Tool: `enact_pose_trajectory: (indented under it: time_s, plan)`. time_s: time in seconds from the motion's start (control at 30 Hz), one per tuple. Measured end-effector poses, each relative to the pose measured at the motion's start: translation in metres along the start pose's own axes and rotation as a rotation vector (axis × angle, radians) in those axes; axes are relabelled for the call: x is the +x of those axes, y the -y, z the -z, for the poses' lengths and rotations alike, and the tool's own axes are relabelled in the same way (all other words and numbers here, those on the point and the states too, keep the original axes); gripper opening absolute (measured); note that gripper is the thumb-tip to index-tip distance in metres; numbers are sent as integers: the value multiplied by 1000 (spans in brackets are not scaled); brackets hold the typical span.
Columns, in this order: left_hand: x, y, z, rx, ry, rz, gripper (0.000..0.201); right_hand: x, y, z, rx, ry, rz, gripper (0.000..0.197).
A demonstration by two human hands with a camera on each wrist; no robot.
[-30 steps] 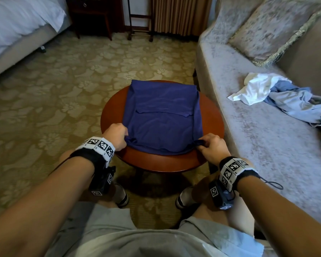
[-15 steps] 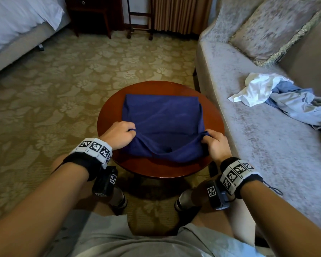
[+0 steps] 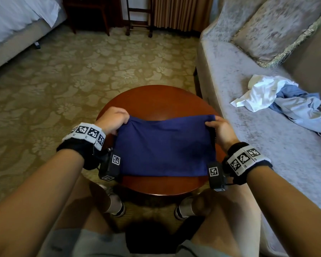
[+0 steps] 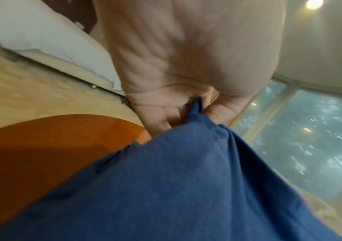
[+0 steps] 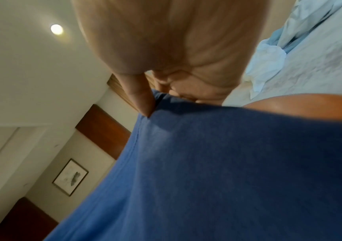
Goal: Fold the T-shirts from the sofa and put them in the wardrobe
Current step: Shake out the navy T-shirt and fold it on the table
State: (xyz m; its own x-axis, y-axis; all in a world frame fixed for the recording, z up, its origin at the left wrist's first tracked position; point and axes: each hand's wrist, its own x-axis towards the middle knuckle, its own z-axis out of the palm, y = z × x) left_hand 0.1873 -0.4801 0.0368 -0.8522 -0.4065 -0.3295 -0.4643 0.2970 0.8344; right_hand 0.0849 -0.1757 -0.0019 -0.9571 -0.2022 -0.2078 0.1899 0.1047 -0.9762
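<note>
T-shirt (image 3: 165, 145), the navy one, sits center frame over the round table (image 3: 156, 95). Left hand (image 3: 112, 119) and right hand (image 3: 220, 130) each pinch a top corner, probably keeping that edge taut so the fold lands straight.

The left hand (image 3: 113, 118) and the right hand (image 3: 220, 129) each pinch a far corner of the navy T-shirt (image 3: 165, 145), stretched between them over the round wooden table (image 3: 156, 97). Its near edge seems to rest on the tabletop. On the sofa (image 3: 239, 101), beyond the right hand, lie a crumpled white T-shirt (image 3: 261, 91) and a light blue garment (image 3: 302, 110), touching each other.
</note>
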Motion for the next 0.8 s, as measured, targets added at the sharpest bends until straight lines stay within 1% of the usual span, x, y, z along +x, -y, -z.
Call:
enact_pose_trajectory:
  time_s: [0.07,0.1,0.13,0.17,0.2,0.27,0.33,0.4,0.43,0.53,0.63,0.7,0.8]
  plan:
    - [18,3,4,-82,-91,54,23,29,-6,1,-71,-66,-9,17]
    - [26,8,5,-110,-133,101,19,40,-10,0,-163,-85,-28,7]
    - [32,14,5,-125,-152,156,15,49,-15,-1,-287,-99,-60,13]
    - [36,21,4,-139,-148,207,12,54,-21,-2,-409,-110,-99,27]
    - [38,27,3,-161,-121,256,18,55,-25,-3,-502,-124,-125,36]
    - [41,40,1,-212,-75,309,31,55,-30,-3,-589,-184,-122,43]
    - [43,45,1,-236,-38,324,34,54,-34,0,-603,-248,-123,42]
    - [44,47,3,-234,-22,313,26,53,-37,2,-617,-274,-147,30]
    - [44,47,3,-239,-34,299,22,52,-38,3,-606,-266,-164,27]
    - [43,45,4,-249,-68,257,14,45,-35,3,-614,-177,-183,28]
    - [45,51,8,-257,-89,230,12,45,-38,2,-581,-154,-118,23]
    - [44,54,9,-241,-108,228,18,47,-39,1,-537,-153,-70,16]
    - [42,57,6,-232,-150,263,29,51,-47,3,-517,-165,-102,9]
